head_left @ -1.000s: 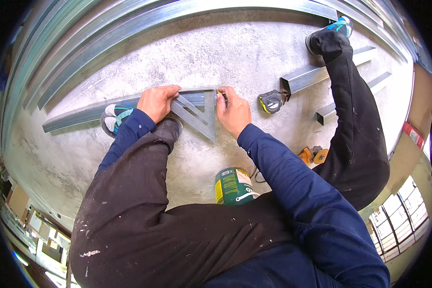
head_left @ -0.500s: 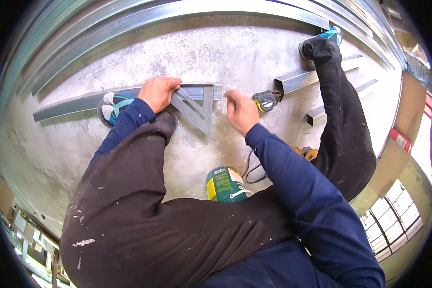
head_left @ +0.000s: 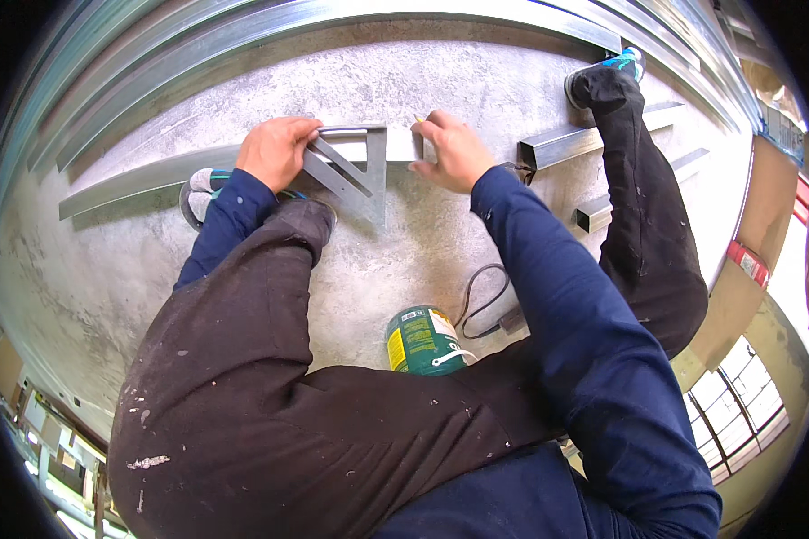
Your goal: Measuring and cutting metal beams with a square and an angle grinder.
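A triangular metal square (head_left: 377,184) lies across a galvanized square tube (head_left: 144,187) on the floor, close to the tube's right end. My left hand (head_left: 274,154) grips the square's left corner, fingers closed at its upper edge. Just past the square, my right hand (head_left: 456,154) is by the tube's end, its fingers pinched around a thin pencil-like marking tool. Only a small yellowish tip of that tool (head_left: 419,118) shows; the rest is hidden in my fingers. The tape measure is mostly covered by my right hand and sleeve.
Two short tube pieces, one (head_left: 562,148) larger and one (head_left: 595,214) smaller, lie right of my arm. Long metal profiles (head_left: 333,27) run across the far side. A green bucket (head_left: 422,341) and a black cord (head_left: 469,292) sit between my legs. My shoe (head_left: 198,193) is beside the tube.
My left hand has moved slightly up and left with the square. My right hand has moved up toward the tube's end, now covering most of the tape measure.
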### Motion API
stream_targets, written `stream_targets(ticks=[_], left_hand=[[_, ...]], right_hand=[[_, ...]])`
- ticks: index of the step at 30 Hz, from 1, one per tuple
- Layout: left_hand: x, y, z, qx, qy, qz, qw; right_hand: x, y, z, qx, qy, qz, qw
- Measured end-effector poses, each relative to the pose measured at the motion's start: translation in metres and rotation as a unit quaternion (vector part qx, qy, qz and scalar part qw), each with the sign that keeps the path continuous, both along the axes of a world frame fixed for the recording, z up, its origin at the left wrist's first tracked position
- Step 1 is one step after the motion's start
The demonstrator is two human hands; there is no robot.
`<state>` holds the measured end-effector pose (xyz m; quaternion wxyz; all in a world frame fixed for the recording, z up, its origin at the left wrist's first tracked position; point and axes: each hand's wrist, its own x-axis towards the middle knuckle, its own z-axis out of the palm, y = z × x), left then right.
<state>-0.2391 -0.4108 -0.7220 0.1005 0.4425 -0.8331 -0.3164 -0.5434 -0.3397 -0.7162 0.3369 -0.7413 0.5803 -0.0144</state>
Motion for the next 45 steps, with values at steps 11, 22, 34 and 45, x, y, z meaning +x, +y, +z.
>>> stream_targets(ticks=[11,22,34,45], left_hand=[[0.021,-0.04,-0.012,0.065,-0.079,0.114,0.988],[0.015,0.009,0.013,0.085,-0.093,0.011,0.992],[-0.018,0.014,0.0,0.107,-0.08,0.016,0.991],[-0.034,0.01,0.001,0.101,-0.044,-0.015,0.994]], right_hand=[[0.015,-0.034,-0.013,0.012,0.062,-0.21,0.976],[0.013,0.01,-0.02,0.018,0.044,-0.322,0.945],[0.028,0.059,-0.02,-0.163,-0.177,-0.313,0.919],[0.053,0.049,-0.018,-0.04,-0.186,-0.402,0.896]])
